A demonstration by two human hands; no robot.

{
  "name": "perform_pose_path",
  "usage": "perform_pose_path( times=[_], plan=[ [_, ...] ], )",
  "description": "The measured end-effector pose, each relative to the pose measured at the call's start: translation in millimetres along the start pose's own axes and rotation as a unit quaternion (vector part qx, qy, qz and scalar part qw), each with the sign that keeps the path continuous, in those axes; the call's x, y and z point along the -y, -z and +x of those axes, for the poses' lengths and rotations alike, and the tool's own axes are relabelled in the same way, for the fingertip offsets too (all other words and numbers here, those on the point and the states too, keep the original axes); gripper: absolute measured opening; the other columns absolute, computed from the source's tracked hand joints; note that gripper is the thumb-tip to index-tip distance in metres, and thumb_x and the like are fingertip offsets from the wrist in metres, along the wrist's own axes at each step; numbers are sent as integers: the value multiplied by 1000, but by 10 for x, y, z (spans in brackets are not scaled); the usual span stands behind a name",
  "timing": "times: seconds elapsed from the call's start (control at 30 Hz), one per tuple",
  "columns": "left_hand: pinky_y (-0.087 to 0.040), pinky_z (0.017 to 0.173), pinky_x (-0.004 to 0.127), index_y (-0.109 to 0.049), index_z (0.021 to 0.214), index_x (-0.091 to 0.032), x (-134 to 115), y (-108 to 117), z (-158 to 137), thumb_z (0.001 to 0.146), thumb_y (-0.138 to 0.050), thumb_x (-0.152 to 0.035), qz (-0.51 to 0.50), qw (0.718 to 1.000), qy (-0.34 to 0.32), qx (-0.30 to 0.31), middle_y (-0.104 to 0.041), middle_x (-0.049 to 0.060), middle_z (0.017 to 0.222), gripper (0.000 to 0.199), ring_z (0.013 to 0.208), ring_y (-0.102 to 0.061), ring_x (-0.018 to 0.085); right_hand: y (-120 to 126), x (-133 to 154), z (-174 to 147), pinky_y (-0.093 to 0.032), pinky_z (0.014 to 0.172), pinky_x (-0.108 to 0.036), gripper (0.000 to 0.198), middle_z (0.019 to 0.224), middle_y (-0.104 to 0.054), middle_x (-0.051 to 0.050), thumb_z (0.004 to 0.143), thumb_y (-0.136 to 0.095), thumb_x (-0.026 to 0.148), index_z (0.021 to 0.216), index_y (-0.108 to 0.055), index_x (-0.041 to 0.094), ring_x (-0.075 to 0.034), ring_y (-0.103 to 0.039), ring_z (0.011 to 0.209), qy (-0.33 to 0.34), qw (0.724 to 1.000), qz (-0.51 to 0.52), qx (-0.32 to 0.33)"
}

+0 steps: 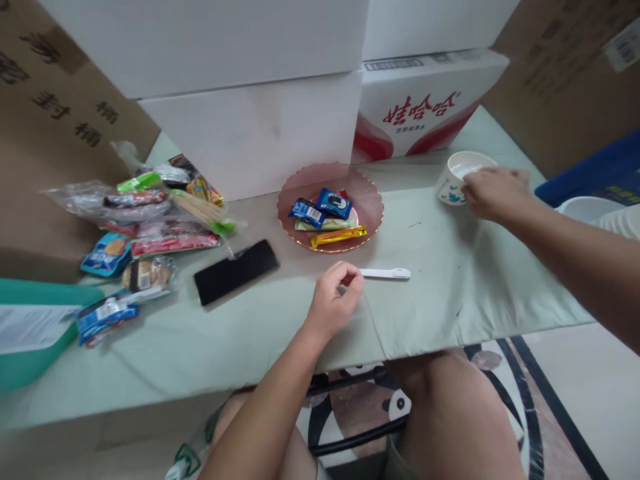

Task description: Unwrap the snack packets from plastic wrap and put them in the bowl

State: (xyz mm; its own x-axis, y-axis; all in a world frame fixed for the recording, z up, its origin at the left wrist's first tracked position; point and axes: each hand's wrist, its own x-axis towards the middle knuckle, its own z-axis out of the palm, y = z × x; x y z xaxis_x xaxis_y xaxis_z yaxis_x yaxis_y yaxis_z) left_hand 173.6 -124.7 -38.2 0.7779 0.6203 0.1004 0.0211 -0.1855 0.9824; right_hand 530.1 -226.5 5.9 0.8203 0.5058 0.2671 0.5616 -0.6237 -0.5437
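My left hand [334,297] rests over the table's near middle, its fingers curled in towards the thumb. What they hold, if anything, is hidden. Just beyond the fingertips a slim white plastic handle [386,273] lies on the cloth, its left end hidden behind the hand. My right hand [495,191], slightly blurred, reaches far right and closes on the rim side of a white paper cup [450,189] with a blue-green print. The cup stands upright. Between the hands, further back, a pink ribbed plate [370,193] holds several wrapped snacks [334,202].
At left lie several packaged snacks [175,245] and a black phone [237,271]. A teal container [45,360] stands at the left edge. White boxes [255,133] form a wall behind the plate. A blue object [590,167] and a white bowl [587,208] are at right.
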Motion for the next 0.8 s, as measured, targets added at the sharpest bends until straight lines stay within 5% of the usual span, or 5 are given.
perform_pose_path(
  times=[0.13, 0.37, 0.5, 0.67, 0.8],
  plan=[
    [-42, 65, 27, -52, 68, -20, -15, -74, 76, 96, -53, -24, 27, 997, -64, -45, -55, -1, 68, 28, 66, -53, 13, 93, -149, 329, -29, 92, -51, 17, 137, -66, -24, 85, -72, 15, 70, -66, 9, -32, -53, 137, -66, 981, -182, 3],
    [-42, 51, 22, -56, 73, -21, -23, -61, 109, 93, -54, -12, 87, 987, -137, -20, -56, -2, 63, 22, 56, -53, 11, -158, -328, 1210, -37, 83, -54, 13, 134, -65, -35, 91, -64, 12, 92, -74, 3, -44, -58, 137, -193, 951, -241, 3],
    [-42, 50, 22, -57, 73, -22, 31, 16, 185, 93, -54, -13, 102, 988, -112, -37, -55, -2, 62, 22, 55, -53, 11, -303, -351, 1499, -42, 87, -41, 68, 144, -62, -26, 89, -62, 8, 156, -47, 7, -31, -60, 137, -182, 971, -152, 27],
    [-43, 54, 23, -58, 67, -21, 35, 91, 192, 94, -56, -15, 68, 991, -81, -84, -56, -2, 61, 27, 57, -54, 11, -398, -127, 1211, -45, 90, -43, 69, 144, -62, -25, 86, -65, 5, 153, -52, 7, -31, -61, 132, -176, 984, -29, 14],
    [-43, 57, 24, -56, 64, -20, -71, 163, 4, 94, -57, -17, -7, 992, -59, -115, -57, -2, 61, 30, 60, -55, 11, -391, 236, 283, -53, 91, -40, 48, 131, -70, -20, 85, -54, -3, 130, -62, 11, -22, -70, 113, -136, 984, 108, -36]
  ],
)
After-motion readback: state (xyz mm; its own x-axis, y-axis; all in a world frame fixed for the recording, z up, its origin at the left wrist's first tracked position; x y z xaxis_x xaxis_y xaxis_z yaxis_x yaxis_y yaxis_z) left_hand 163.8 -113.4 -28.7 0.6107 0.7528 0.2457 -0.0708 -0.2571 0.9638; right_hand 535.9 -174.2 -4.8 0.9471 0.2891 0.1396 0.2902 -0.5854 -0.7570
